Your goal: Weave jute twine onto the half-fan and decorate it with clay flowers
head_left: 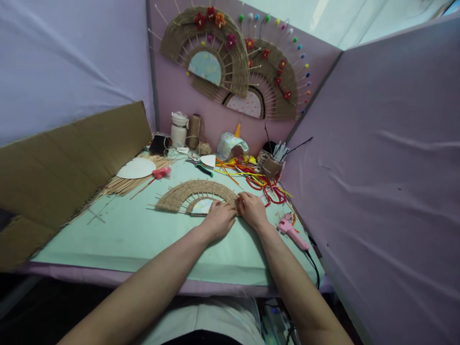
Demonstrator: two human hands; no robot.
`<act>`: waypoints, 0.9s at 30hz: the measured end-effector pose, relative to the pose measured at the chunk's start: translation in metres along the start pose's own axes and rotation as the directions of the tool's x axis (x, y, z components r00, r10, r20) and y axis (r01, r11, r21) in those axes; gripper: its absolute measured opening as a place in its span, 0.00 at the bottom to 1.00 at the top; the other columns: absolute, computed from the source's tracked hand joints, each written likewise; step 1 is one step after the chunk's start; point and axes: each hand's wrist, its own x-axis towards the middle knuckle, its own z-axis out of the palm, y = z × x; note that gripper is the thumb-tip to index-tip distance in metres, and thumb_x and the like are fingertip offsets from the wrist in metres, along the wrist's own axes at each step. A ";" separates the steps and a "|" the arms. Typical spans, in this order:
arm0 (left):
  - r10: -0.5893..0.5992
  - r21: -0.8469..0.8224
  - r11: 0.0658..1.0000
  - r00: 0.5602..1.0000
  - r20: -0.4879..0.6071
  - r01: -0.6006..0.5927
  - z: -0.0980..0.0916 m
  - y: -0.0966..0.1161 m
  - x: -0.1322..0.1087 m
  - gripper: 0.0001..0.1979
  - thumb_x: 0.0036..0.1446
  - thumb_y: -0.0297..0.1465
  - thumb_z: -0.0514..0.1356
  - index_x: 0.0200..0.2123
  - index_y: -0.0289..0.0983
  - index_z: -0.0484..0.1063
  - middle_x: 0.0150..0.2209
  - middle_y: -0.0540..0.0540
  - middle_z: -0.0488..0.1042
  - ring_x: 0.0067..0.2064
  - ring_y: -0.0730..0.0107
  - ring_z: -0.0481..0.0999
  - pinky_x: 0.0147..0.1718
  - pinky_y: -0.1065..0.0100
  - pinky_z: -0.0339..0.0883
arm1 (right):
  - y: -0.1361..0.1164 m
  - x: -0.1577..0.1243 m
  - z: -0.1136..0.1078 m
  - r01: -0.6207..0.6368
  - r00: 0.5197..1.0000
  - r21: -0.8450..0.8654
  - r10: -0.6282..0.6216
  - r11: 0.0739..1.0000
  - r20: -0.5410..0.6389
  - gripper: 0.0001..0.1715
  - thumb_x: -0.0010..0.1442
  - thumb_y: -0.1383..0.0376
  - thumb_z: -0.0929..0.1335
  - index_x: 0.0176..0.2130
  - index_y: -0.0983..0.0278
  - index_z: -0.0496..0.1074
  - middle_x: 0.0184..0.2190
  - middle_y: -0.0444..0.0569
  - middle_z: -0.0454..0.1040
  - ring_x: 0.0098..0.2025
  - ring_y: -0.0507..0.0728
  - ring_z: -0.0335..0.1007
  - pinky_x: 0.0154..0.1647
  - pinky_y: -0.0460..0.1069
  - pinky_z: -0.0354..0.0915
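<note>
A half-round woven jute fan (pixel 190 192) with thin wooden sticks lies flat on the pale green table top (pixel 136 235). Both hands rest on its right end. My left hand (pixel 218 219) lies over the lower right part of the weave, fingers curled down onto it. My right hand (pixel 251 209) sits just to the right, its fingertips pinched at the fan's right edge. What the fingertips hold is too small to make out.
A pink glue gun (pixel 292 231) lies right of my right hand. Red and yellow strips (pixel 258 181), scissors (pixel 200 166), a bundle of sticks (pixel 132 181), a white half-disc (pixel 136 168), twine spools (pixel 195 130) and a cup (pixel 272 166) lie behind. Cardboard (pixel 68 163) leans left. Finished fans (pixel 215 52) hang on the wall.
</note>
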 end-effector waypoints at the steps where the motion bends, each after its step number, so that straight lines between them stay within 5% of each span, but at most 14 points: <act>1: 0.002 0.001 1.000 1.000 -0.001 -0.002 0.000 0.000 0.000 0.10 0.60 0.29 0.54 0.42 0.39 0.74 0.47 0.43 0.76 0.54 0.57 0.68 0.55 0.51 0.51 | 0.000 0.000 0.000 -0.003 1.000 0.029 0.004 1.000 -0.023 0.14 0.62 0.69 0.61 0.45 0.63 0.71 0.44 0.53 0.77 0.46 0.60 0.72 0.47 0.52 0.64; 7: 0.015 0.027 1.000 1.000 -0.005 -0.015 0.000 -0.002 0.000 0.10 0.61 0.29 0.52 0.40 0.39 0.74 0.45 0.42 0.77 0.53 0.56 0.69 0.53 0.51 0.52 | 0.004 0.003 -0.011 -0.050 0.966 0.255 0.111 0.966 -0.235 0.18 0.60 0.68 0.62 0.49 0.66 0.70 0.47 0.56 0.76 0.50 0.61 0.71 0.54 0.56 0.64; 12: 0.032 0.020 0.999 0.999 -0.024 -0.031 0.001 -0.003 -0.001 0.10 0.61 0.30 0.52 0.41 0.40 0.74 0.47 0.42 0.77 0.53 0.57 0.69 0.54 0.50 0.52 | -0.002 0.011 -0.055 -0.065 0.917 0.557 0.270 0.828 -0.293 0.19 0.59 0.66 0.64 0.51 0.63 0.68 0.45 0.53 0.78 0.47 0.59 0.74 0.50 0.56 0.68; 17: -0.029 0.031 0.999 0.994 -0.106 0.032 -0.028 -0.017 0.003 0.13 0.60 0.32 0.55 0.46 0.41 0.74 0.53 0.44 0.75 0.56 0.57 0.69 0.57 0.51 0.50 | -0.035 0.026 -0.080 0.006 0.903 0.732 0.311 0.681 -0.297 0.18 0.59 0.64 0.66 0.50 0.61 0.68 0.44 0.52 0.77 0.47 0.57 0.75 0.48 0.53 0.70; 22: -0.280 0.079 0.949 0.932 -0.229 0.305 -0.098 -0.093 0.000 0.19 0.59 0.32 0.55 0.53 0.33 0.70 0.56 0.36 0.71 0.58 0.51 0.67 0.56 0.52 0.55 | -0.076 0.047 -0.041 0.022 0.931 0.817 0.287 0.577 -0.227 0.15 0.59 0.64 0.65 0.47 0.62 0.69 0.42 0.52 0.78 0.45 0.56 0.75 0.44 0.51 0.71; 25: -0.513 0.108 0.820 0.806 -0.295 0.562 -0.126 -0.151 -0.011 0.22 0.55 0.31 0.57 0.53 0.30 0.68 0.55 0.29 0.71 0.56 0.41 0.68 0.50 0.47 0.60 | -0.090 0.051 -0.012 -0.013 0.953 0.837 0.261 0.547 -0.156 0.14 0.59 0.64 0.65 0.45 0.62 0.70 0.41 0.52 0.79 0.43 0.56 0.76 0.44 0.51 0.71; 27: -0.675 0.127 0.690 0.697 -0.242 0.713 -0.130 -0.182 -0.020 0.23 0.52 0.35 0.60 0.52 0.35 0.69 0.53 0.32 0.72 0.54 0.41 0.69 0.47 0.49 0.63 | -0.094 0.050 0.001 -0.026 0.959 0.835 0.250 0.549 -0.134 0.13 0.59 0.65 0.65 0.44 0.62 0.71 0.40 0.51 0.79 0.42 0.56 0.76 0.44 0.51 0.71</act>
